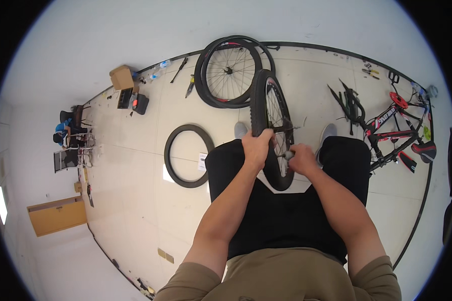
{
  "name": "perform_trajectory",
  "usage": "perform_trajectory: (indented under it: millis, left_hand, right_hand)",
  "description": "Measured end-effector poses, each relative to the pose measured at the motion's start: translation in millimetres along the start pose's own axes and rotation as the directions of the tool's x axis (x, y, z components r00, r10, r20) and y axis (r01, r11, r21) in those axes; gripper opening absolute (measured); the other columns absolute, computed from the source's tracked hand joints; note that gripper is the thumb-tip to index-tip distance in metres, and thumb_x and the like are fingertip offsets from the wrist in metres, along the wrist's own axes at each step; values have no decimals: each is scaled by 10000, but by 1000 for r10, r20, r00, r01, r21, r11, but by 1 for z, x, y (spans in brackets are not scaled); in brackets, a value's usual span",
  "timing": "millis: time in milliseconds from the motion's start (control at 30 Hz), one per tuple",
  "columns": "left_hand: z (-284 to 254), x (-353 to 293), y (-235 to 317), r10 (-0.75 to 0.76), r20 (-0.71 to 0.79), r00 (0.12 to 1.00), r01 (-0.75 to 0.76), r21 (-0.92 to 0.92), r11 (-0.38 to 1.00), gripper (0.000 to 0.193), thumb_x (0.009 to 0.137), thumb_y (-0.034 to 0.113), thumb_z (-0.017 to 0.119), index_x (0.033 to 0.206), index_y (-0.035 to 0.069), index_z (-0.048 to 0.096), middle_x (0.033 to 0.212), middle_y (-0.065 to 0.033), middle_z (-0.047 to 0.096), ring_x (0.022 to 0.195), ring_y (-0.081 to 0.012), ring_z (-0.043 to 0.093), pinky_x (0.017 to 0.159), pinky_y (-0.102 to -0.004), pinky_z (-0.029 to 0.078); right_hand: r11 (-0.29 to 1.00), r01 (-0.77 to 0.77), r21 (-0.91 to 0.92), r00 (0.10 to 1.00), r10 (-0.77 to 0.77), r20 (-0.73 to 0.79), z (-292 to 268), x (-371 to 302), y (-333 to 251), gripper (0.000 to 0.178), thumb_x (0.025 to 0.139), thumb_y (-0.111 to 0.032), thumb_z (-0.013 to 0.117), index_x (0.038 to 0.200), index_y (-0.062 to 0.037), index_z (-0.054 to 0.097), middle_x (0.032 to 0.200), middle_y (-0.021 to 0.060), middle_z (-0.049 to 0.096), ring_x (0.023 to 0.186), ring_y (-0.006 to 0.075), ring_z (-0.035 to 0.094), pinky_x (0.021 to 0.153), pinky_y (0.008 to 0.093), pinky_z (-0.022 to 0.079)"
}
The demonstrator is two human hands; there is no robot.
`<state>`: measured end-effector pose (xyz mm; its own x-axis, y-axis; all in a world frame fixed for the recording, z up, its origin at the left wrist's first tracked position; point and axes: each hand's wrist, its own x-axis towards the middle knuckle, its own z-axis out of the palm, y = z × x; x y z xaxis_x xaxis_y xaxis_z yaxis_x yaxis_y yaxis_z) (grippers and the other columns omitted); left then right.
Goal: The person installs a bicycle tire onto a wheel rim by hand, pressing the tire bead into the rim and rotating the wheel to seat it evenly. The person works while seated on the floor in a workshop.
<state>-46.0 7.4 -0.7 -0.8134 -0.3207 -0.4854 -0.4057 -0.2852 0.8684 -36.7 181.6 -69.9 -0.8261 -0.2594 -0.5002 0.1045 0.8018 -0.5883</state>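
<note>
A bicycle wheel (258, 100) with a knobbly black tyre stands upright between my knees, its spokes seen at a steep slant. My left hand (257, 147) is wrapped round the tyre and rim on the near left side. On the other side, my right hand (302, 159) is closed beside the spokes, its fingers around something by a small grey round part (288, 155). What exactly that hand grips is hidden. Just left of my leg, a loose black tyre (172, 165) lies flat on the floor.
Ahead lie another wheel (203, 75) and a thin black hoop. To the right rest a bicycle frame (386, 135), its saddle (425, 151), a fork (349, 103) and pliers (370, 71). An open cardboard box (121, 79) stands far left, and a person (63, 131) sits beyond it.
</note>
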Motion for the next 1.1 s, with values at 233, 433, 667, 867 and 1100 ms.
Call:
perform_trajectory:
  millis: [233,433,667,867,1100]
  left_hand:
    - [-4,-19,-18,28,-10,1000,-27,34,999,159,847,85,736,932,-25,660,782,-72,705,672,-148,669,653,-307,540]
    - [-6,-11,3,-8,45,999,-8,338,941,528,809,302,843,1136,-68,658,973,-102,706,881,-169,657,775,-315,533]
    - [15,4,3,167,-47,985,-118,520,846,487,840,307,835,1135,-31,645,860,-62,694,744,-148,621,694,-307,504]
    - [21,-10,-14,142,23,990,-142,294,945,272,880,167,789,1044,10,639,834,-55,697,702,-131,653,646,-292,517]
    - [-20,-18,-7,38,28,999,-41,122,992,245,928,171,770,1090,12,677,918,-76,738,738,-178,698,628,-311,548]
  right_hand:
    - [976,20,-217,991,9,131,-4,-12,-8,300,802,-158,680,1087,-164,774,1158,138,695,1199,398,596,942,551,515]
    - [990,15,-139,972,18,233,5,-3,9,260,830,-179,676,1071,-144,769,1126,145,737,1140,400,677,946,568,513]
    - [964,-15,-264,969,80,235,11,-8,-1,246,853,-161,666,1072,-125,772,1184,142,726,1196,393,640,983,583,488]
    - [909,90,-407,989,-33,144,7,-13,1,296,844,-175,691,1120,-105,772,1206,109,716,1236,344,608,966,687,445]
    - [990,24,-139,902,39,431,13,-24,-13,294,829,-123,672,1103,-76,767,1155,166,747,1115,386,711,903,543,554]
